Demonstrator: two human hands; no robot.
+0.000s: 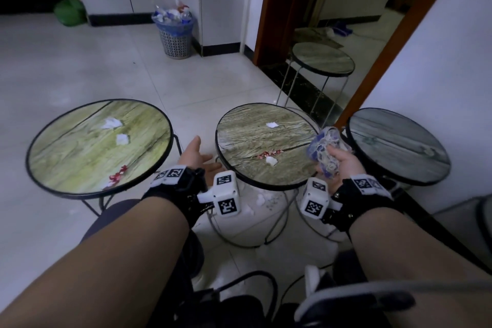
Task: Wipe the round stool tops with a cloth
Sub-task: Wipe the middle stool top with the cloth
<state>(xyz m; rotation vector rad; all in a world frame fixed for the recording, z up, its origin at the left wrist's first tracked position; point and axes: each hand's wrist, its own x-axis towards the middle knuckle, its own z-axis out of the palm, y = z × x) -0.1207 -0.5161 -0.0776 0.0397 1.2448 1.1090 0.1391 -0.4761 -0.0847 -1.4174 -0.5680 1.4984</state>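
Clutching cloth (pixel 323 153) in right grip (pixel 343 162), left grip (pixel 198 157) spread empty, scraps (pixel 271 125) littering stools (pixel 266 165).

No readable text; wrist blocks (pixel 226 193) seemingly bear only coded squares.

Dim indoor light, soft glare on pale floor tiles (pixel 80 61), wide-angle bending at edges, slightly soft focus

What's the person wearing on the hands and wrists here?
Both forearms are bare, no sleeves. The left hand and right hand are ungloved. Each wrist has a black strap with a white band of square black-and-white markers, plus a white block with the same markers on the inner side.
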